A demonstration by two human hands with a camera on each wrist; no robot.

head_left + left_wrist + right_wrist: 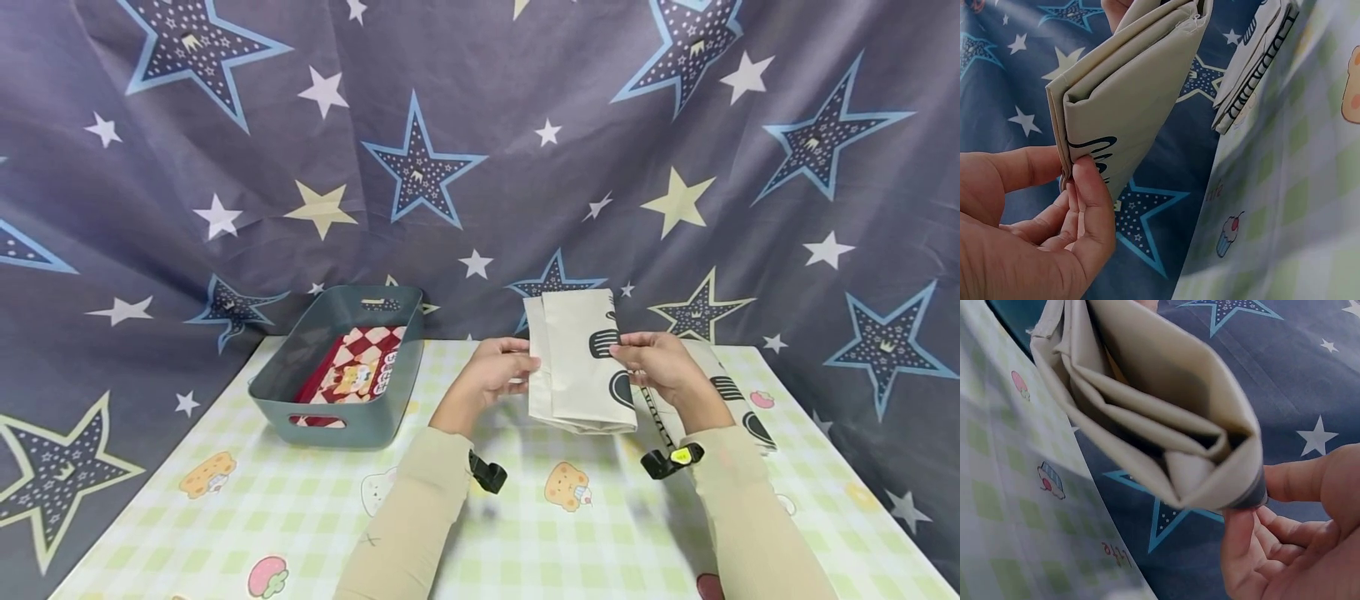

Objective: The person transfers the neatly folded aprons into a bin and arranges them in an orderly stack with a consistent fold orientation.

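Observation:
A folded cream cloth (pixel 581 362) with black printed shapes hangs upright above the table, between both hands. My left hand (pixel 495 373) pinches its left edge between thumb and fingers; in the left wrist view, dark lettering shows on the cloth (pixel 1129 106) beside the thumb. On the other side, my right hand (pixel 663 367) pinches the right edge. Several folded layers gape at the bottom of the cloth (pixel 1147 419) in the right wrist view. Another folded cream cloth (pixel 727 387) with black print lies on the table behind my right wrist, partly hidden by it.
To the left stands a grey-blue plastic basket (pixel 337 425) with handle slots. Inside it lies a red and cream checked cloth (pixel 356 362) with a cartoon animal. A green-checked tablecloth (pixel 510 533) covers the table, and a starry curtain (pixel 480 225) hangs right behind its far edge.

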